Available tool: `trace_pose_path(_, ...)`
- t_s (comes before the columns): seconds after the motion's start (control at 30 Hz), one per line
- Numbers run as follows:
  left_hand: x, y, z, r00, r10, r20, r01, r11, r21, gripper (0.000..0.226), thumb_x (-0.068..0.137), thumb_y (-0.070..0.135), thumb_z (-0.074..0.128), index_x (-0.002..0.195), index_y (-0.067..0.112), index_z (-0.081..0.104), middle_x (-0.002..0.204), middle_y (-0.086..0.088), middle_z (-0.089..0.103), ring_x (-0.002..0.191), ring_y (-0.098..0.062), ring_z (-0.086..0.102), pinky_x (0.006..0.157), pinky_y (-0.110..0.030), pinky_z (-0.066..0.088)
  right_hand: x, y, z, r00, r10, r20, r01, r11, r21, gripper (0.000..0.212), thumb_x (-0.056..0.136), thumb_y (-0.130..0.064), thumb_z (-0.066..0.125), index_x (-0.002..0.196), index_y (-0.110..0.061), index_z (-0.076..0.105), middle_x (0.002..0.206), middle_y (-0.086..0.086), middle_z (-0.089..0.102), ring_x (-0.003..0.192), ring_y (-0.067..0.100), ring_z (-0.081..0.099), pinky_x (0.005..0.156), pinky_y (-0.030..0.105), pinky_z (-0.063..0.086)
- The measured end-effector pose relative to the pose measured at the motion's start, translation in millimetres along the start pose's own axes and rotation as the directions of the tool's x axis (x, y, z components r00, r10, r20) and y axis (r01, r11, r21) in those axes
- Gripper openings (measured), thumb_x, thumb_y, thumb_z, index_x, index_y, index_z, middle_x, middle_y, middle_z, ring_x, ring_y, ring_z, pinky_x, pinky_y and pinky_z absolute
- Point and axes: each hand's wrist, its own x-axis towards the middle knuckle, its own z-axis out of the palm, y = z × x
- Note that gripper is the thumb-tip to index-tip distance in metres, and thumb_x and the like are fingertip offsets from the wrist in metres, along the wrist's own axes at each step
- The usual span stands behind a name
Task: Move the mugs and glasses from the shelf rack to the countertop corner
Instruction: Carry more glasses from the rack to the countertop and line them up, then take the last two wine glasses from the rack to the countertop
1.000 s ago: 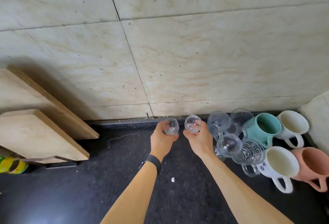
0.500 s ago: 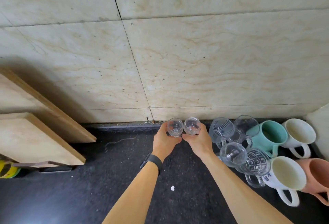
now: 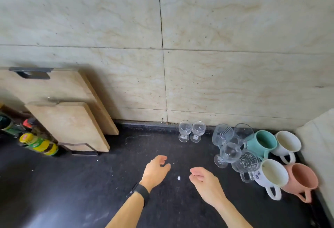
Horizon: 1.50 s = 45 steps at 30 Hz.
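The counter [image 3: 90, 182] is dark, speckled, matt stone. The glasses [image 3: 191, 131] are clear and glossy; the boards [image 3: 72, 124] pale wood.

We record both forearms [image 3: 126, 213] bare up to the near edge of view. Behind the left hand [image 3: 155, 171], a wide matte black band [image 3: 140, 192] wraps the wrist; we cannot tell watch from strap.

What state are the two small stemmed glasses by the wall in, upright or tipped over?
Upright. The left glass and right glass stand on their feet on the black countertop, rims up, nothing holding them.
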Motion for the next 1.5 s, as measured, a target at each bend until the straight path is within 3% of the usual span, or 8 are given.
trace_pose_path(0.17,-71.6,-21.9,-33.5,0.992,-0.012,-0.124,0.023,0.996,0.086,0.039,0.095,0.039,0.055,0.132,0.027,0.057,0.132,0.003,0.062,0.122,-0.019,0.057,0.105,-0.032,0.044,-61.1,-22.1,-4.3,0.975,-0.203,0.091,0.216,0.960,-0.179,0.019,0.098,-0.032,0.057,0.111,-0.037,0.070,0.118,-0.022,0.067,0.114,0.002,0.060,0.098,0.017,0.044)
trace_pose_path(0.3,-151.7,-51.8,-54.8,0.944,-0.045,-0.326,0.072,0.995,0.071,0.036,0.095,0.043,0.053,0.128,0.030,0.060,0.127,0.006,0.066,0.118,-0.019,0.059,0.103,-0.037,0.047,-94.5,-59.6,1.3,0.872,-0.435,0.225,0.487,0.814,-0.315,0.023,0.099,-0.032,0.055,0.114,-0.035,0.071,0.121,-0.022,0.063,0.115,0.006,0.059,0.106,0.028,0.044)
trace_pose_path(0.47,-281.2,-104.9,-65.8,0.796,-0.124,-0.593,0.234,0.966,0.112,0.034,0.094,0.043,0.050,0.124,0.034,0.062,0.124,0.009,0.067,0.117,-0.019,0.059,0.099,-0.037,0.048,-145.8,-113.9,41.3,0.615,-0.643,0.456,0.788,0.504,-0.352,0.027,0.101,-0.032,0.053,0.122,-0.031,0.069,0.132,-0.015,0.062,0.122,0.013,0.054,0.095,0.018,0.032)
trace_pose_path(0.63,-443.3,-164.0,-61.5,0.545,-0.190,-0.817,0.422,0.904,0.072,0.031,0.092,0.042,0.051,0.120,0.036,0.064,0.118,0.008,0.068,0.112,-0.021,0.061,0.094,-0.040,0.050,-237.8,-157.2,126.4,0.263,-0.724,0.637,0.964,0.174,-0.200,0.029,0.099,-0.029,0.056,0.124,-0.025,0.069,0.132,-0.006,0.065,0.123,0.021,0.054,0.094,0.016,0.029)
trace_pose_path(0.83,-647.6,-222.9,-35.0,0.170,-0.331,-0.928,0.595,0.785,-0.171,0.035,0.092,0.050,0.052,0.121,0.034,0.064,0.118,0.003,0.070,0.113,-0.023,0.061,0.092,-0.039,0.051,-408.2,-172.3,231.5,-0.163,-0.659,0.735,0.986,-0.133,0.100,0.029,0.096,-0.030,0.059,0.120,-0.021,0.073,0.123,-0.003,0.071,0.116,0.021,0.062,0.106,0.029,0.039)
trace_pose_path(1.1,-869.4,-291.4,15.4,-0.162,-0.421,-0.892,0.674,0.613,-0.412,0.041,0.092,0.054,0.049,0.127,0.035,0.060,0.125,0.003,0.066,0.115,-0.023,0.057,0.096,-0.041,0.047,-625.8,-142.6,328.4,-0.449,-0.516,0.729,0.893,-0.268,0.360,0.035,0.096,-0.038,0.054,0.129,-0.030,0.064,0.130,-0.008,0.065,0.130,0.021,0.048,0.112,0.037,0.039)
trace_pose_path(1.33,-1039.9,-374.4,48.4,-0.291,-0.426,-0.857,0.684,0.533,-0.498,0.045,0.093,0.055,0.049,0.132,0.034,0.056,0.130,0.001,0.063,0.119,-0.023,0.055,0.101,-0.043,0.045,-800.0,-96.1,414.9,-0.561,-0.498,0.662,0.828,-0.341,0.446,0.038,0.098,-0.040,0.054,0.135,-0.030,0.060,0.137,-0.008,0.060,0.136,0.018,0.040,0.114,0.034,0.035)
trace_pose_path(1.5,-1127.8,-416.1,56.4,-0.308,-0.456,-0.835,0.672,0.517,-0.530,0.046,0.094,0.054,0.048,0.135,0.032,0.053,0.122,-0.002,0.065,0.116,-0.023,0.056,0.101,-0.045,0.044,-896.3,-78.0,462.1,-0.605,-0.489,0.628,0.796,-0.359,0.488,0.035,0.098,-0.039,0.054,0.131,-0.030,0.061,0.131,-0.008,0.064,0.132,0.020,0.045,0.110,0.034,0.038)
